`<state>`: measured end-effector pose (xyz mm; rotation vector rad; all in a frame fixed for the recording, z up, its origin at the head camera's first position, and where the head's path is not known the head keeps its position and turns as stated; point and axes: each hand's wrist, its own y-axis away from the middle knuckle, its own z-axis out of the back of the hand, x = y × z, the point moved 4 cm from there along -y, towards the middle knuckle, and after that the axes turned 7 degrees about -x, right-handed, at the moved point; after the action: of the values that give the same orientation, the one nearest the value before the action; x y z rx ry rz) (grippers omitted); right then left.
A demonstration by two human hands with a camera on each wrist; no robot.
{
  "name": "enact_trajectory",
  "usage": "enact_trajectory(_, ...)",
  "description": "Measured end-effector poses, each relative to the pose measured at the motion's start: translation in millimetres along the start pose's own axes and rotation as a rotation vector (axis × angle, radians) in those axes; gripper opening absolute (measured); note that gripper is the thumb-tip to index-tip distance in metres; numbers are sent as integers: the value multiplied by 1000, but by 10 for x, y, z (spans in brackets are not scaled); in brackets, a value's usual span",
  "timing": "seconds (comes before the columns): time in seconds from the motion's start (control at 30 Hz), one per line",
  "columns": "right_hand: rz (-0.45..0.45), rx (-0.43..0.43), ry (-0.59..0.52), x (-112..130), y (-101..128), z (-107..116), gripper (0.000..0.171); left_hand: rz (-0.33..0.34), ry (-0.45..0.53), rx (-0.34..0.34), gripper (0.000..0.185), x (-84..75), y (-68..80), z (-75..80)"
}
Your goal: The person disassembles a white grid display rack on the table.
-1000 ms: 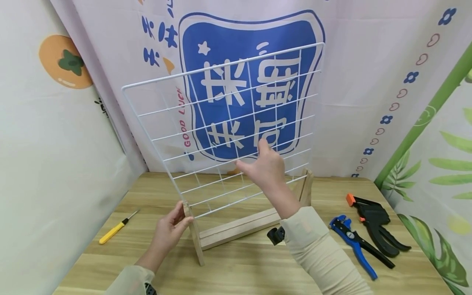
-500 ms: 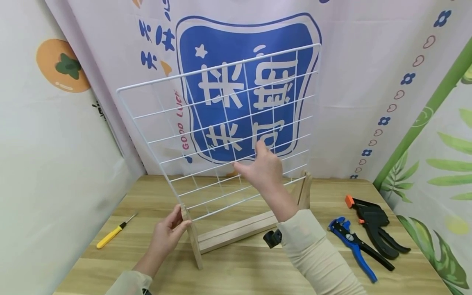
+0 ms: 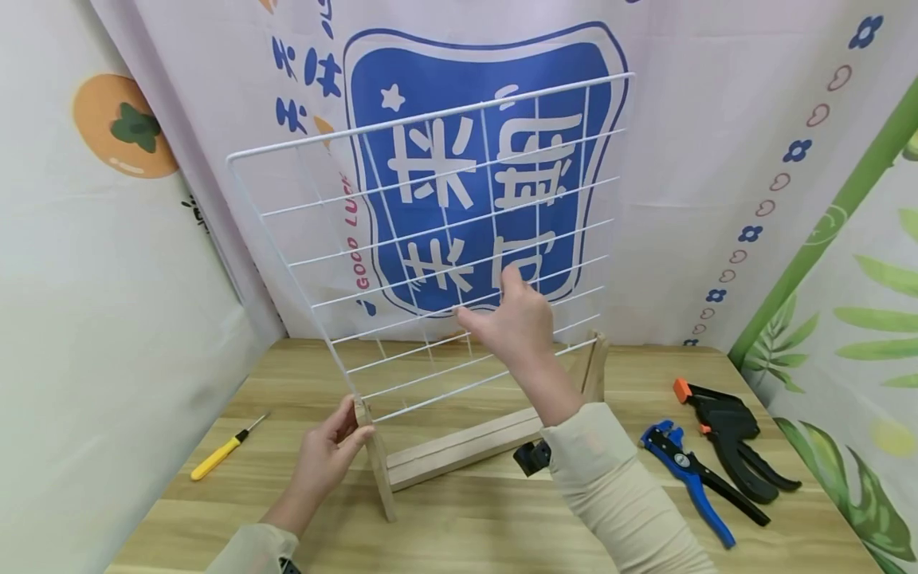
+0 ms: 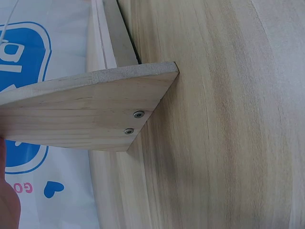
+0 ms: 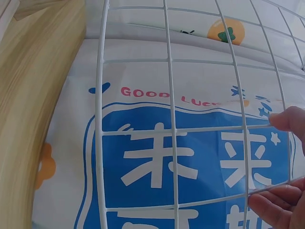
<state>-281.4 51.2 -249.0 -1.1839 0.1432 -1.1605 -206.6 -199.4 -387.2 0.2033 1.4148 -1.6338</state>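
A white wire grid panel (image 3: pixel 459 239) stands nearly upright near the middle of the wooden bench (image 3: pixel 473 526), its lower edge seated in a wooden stand (image 3: pixel 459 450) made of a long rail with an upright end piece at each end. The right hand (image 3: pixel 512 323) has its fingers and thumb closed on the wires in the lower middle of the panel, apparently holding the tall, light grid steady so it does not tip; the wrist view shows fingertips (image 5: pixel 288 119) pinching a horizontal wire. The left hand (image 3: pixel 326 458) grips the near-left end piece of the stand, thumb on one side and fingers on the other, which looks meant to brace the base against the bench while the panel sits in it. The left wrist view shows that end piece (image 4: pixel 90 112) close up, with two screws in it. To the left lies a yellow-handled screwdriver (image 3: pixel 224 450); to the right lie blue wire strippers (image 3: pixel 684 474) and a black clamp with an orange tip (image 3: pixel 731 434), both well apart from the stand.
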Motion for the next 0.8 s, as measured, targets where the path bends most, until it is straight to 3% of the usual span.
enact_trajectory(0.27, 13, 18, 4, 17, 12, 11, 49, 75, -42, 21, 54, 230, 32, -37)
enact_trajectory(0.57, 82, -3, 28, 109, -42, 33, 53, 86, -26, 31, 55, 259, 38, -35)
enact_trajectory(0.8, 63, 5, 83, 104, 38, 93, 61, 69, -56, 26, 55, 251, 48, -31)
